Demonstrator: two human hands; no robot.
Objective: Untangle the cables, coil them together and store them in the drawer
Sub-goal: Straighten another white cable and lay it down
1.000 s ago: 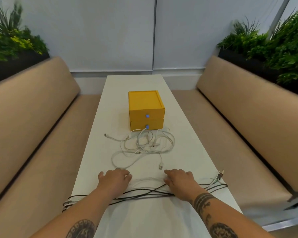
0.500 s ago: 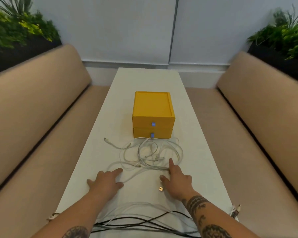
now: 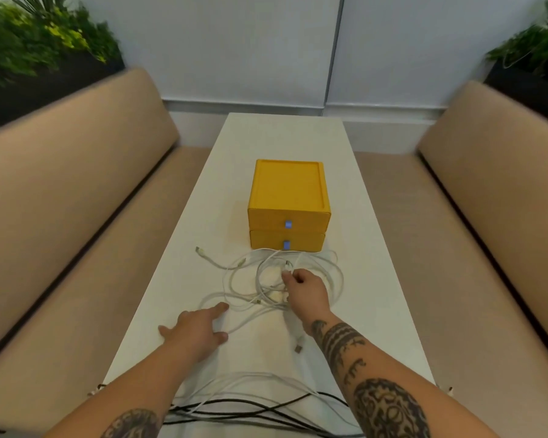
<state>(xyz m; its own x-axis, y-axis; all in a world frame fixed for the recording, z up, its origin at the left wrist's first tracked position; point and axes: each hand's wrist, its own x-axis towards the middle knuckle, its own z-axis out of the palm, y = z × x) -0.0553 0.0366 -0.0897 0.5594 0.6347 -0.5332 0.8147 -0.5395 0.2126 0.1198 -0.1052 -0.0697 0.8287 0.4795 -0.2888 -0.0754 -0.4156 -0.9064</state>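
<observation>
White cables (image 3: 259, 289) tangled on table (image 3: 377, 279), just before yellow drawer unit (image 3: 288, 216). Strand pinched in right hand (image 3: 306, 290) grip; left hand (image 3: 197, 330) grip spread flat. Risk: knot tightened if strand yanked.

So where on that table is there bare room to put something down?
Bare: the table behind the yellow drawer box, and strips either side of it. Crowded: the white cable tangle the right hand pinches, and black cables at the near edge.
</observation>
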